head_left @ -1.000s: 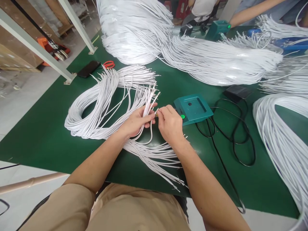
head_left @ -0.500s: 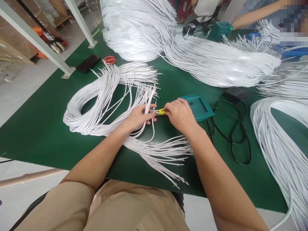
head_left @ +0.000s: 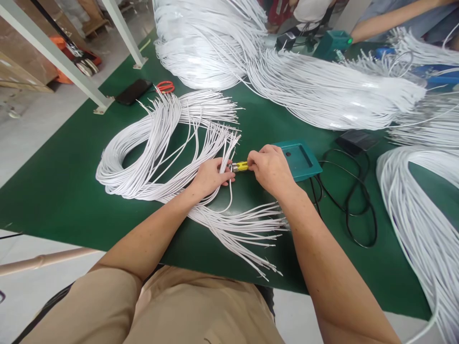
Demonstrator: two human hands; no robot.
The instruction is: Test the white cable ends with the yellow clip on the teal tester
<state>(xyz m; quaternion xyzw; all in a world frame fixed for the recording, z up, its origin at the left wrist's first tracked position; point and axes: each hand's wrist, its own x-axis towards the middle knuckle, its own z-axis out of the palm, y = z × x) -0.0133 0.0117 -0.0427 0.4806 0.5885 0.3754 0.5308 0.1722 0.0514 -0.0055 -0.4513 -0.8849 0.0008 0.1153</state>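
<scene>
My left hand [head_left: 211,177] is closed on a few strands of white cable [head_left: 225,152], the thumb and fingers pinching them near their ends. My right hand [head_left: 270,167] grips a small yellow-handled tool [head_left: 242,166] with a metal tip. That tip points left and meets the cable at my left fingertips; its jaws are too small to make out. Around my left hand spreads a looped bundle of white cables [head_left: 124,148], its loose ends fanning to the right above and below my hands. Just behind my right hand lies a teal tray-like device [head_left: 315,168].
Larger white cable bundles lie at the back [head_left: 211,43] and right [head_left: 412,191] of the green table [head_left: 53,191]. A black phone [head_left: 133,91] and red-handled scissors [head_left: 165,86] rest near a metal post. Black cords [head_left: 373,220] curl right of the teal device. A co-worker's arm [head_left: 401,21] reaches in at the back right.
The tool's metal tip shows more broadly now at my left fingertips. My left fingers have drawn closer together round the cables. The whole view has shifted slightly.
</scene>
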